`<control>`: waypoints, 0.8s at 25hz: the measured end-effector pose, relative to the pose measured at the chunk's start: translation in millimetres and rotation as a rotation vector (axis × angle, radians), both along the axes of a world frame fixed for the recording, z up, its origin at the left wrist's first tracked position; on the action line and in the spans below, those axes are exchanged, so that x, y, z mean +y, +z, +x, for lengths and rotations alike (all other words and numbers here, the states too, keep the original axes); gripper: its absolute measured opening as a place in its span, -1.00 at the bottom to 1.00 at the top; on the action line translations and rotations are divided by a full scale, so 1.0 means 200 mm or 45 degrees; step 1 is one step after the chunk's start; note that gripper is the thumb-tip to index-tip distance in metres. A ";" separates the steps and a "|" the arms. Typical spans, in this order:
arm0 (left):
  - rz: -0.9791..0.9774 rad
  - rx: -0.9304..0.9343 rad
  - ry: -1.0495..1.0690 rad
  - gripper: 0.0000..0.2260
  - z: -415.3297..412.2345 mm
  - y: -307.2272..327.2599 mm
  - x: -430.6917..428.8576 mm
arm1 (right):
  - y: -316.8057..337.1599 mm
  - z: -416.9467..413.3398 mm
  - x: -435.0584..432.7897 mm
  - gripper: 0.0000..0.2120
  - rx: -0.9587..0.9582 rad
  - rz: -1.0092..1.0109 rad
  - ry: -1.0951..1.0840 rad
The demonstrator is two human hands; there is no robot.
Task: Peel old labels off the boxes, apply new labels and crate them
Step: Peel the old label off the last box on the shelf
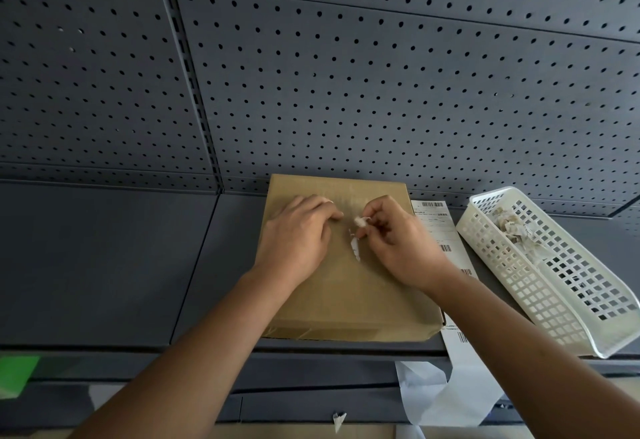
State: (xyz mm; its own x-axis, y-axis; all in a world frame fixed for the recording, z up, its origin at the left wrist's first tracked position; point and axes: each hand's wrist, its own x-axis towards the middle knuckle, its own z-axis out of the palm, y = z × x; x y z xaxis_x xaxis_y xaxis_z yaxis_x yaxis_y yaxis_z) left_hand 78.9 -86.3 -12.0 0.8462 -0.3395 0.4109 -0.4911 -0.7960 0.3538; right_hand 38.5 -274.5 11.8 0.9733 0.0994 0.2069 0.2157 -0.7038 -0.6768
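box flat, brown | label scrap (torn, white) | right hand pinching

— Where's the left hand?
— Flat, palm down, fingers together and pointing up and to the right. Its forearm runs in from the lower left.
— And the right hand?
— Just beside it, knuckles up, fingers curled in, thumb and forefinger pinched together at the tips. That forearm comes in from the lower right. Both arms are bare.
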 end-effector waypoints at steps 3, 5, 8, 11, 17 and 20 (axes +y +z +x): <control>-0.003 0.006 0.005 -0.77 0.00 0.00 0.00 | -0.02 -0.02 0.01 -0.88 -0.068 -0.030 -0.052; 0.004 0.010 0.004 -0.76 0.00 0.00 0.00 | -0.03 -0.03 0.03 -0.89 -0.152 -0.058 -0.071; 0.010 0.004 0.003 -0.76 0.00 -0.01 0.00 | -0.05 -0.04 0.05 -0.90 -0.258 -0.119 -0.081; 0.008 -0.006 0.002 -0.76 0.00 -0.01 0.00 | -0.05 -0.04 0.05 -0.90 -0.288 -0.148 -0.116; 0.016 -0.004 0.001 -0.77 0.00 -0.01 0.00 | -0.06 -0.05 0.05 -0.91 -0.238 -0.118 -0.058; 0.019 -0.001 -0.005 -0.78 0.00 0.00 0.00 | -0.05 -0.05 0.03 -0.91 -0.234 -0.075 -0.119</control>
